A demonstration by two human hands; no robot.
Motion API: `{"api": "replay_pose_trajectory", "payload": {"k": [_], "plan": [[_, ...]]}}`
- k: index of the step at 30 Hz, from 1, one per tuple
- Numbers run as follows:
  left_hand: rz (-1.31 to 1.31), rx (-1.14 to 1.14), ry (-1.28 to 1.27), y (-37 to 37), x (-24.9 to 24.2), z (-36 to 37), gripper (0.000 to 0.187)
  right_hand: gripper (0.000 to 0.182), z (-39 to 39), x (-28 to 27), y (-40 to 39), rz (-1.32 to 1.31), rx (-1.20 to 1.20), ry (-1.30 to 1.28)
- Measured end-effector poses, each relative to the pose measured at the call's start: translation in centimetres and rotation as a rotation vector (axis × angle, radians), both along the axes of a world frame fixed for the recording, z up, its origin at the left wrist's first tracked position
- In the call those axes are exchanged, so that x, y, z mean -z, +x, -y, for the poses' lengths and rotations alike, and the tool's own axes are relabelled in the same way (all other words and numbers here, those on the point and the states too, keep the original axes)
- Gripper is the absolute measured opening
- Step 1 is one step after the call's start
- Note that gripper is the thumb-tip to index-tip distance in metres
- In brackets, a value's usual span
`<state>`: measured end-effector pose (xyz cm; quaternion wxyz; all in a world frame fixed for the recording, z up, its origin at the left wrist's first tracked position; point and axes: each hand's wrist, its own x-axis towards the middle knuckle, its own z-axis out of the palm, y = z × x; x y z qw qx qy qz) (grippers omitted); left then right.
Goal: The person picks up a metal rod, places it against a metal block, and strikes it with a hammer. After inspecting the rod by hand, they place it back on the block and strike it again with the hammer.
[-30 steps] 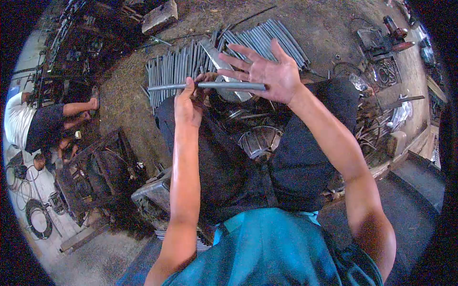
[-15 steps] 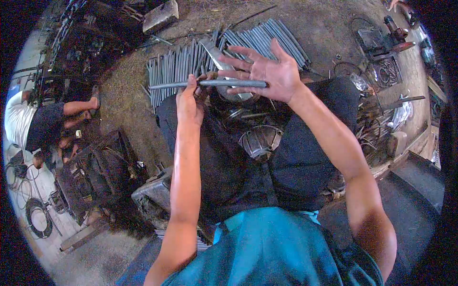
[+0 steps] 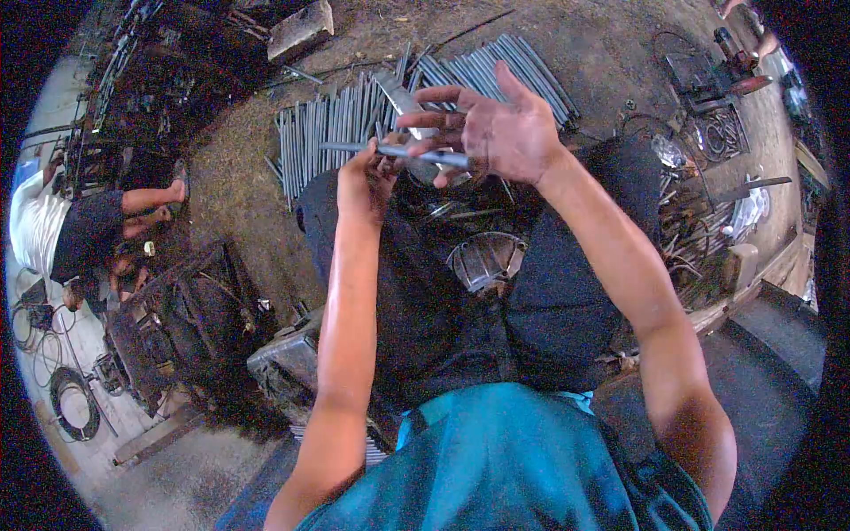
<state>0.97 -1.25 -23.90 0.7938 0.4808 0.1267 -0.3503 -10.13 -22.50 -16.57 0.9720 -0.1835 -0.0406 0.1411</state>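
Observation:
My left hand (image 3: 365,188) is closed around a grey metal rod (image 3: 449,159), thumb over it, near the rod's left part. The rod slants slightly down to the right. At its right end, my right hand (image 3: 513,137) is spread open with the palm up, and its fingers overlap the rod in this view. Beyond the hands lie rows of similar grey rods (image 3: 531,75) on the ground. A flat metal piece (image 3: 396,93) rests over the rods, partly hidden behind my hands.
A dark metal object with a fan-shaped top (image 3: 486,260) stands between my knees. At the right are an angle grinder-like tool (image 3: 737,62) and scrap metal. On the left, another person (image 3: 84,226) sits near dark machinery (image 3: 190,314) and a cable coil (image 3: 73,404).
The rod has tilted and looks shorter, its left end shifted right and up. My left hand has moved slightly right; the right hand's fingers have curled a little.

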Motion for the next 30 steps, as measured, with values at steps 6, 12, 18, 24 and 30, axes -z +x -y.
{"api": "replay_pose_trajectory", "payload": {"k": [6, 12, 18, 24, 30], "plan": [[-0.054, 0.003, -0.101, 0.3, -0.2, -0.8, 0.019, 0.057, 5.2, 7.7, 3.1, -0.311, 0.271, -1.464], [-0.029, 0.067, -0.077, -1.3, -2.3, 0.2, 0.017, 0.053, 5.6, 12.9, 4.0, -0.331, 0.202, -1.962], [-0.226, 0.041, -0.172, -1.5, -1.6, -0.1, 0.027, 0.062, 5.2, 15.7, 5.2, -0.449, 0.195, -1.518], [-0.257, 0.110, -0.147, -2.0, -2.6, -0.3, 0.048, 0.067, 4.7, 17.2, 5.9, -0.765, 0.075, -1.215], [-0.285, 0.281, -0.067, -3.7, -2.7, 0.0, 0.049, 0.068, 4.9, 18.5, 4.8, -0.901, -0.048, -1.111]]}}
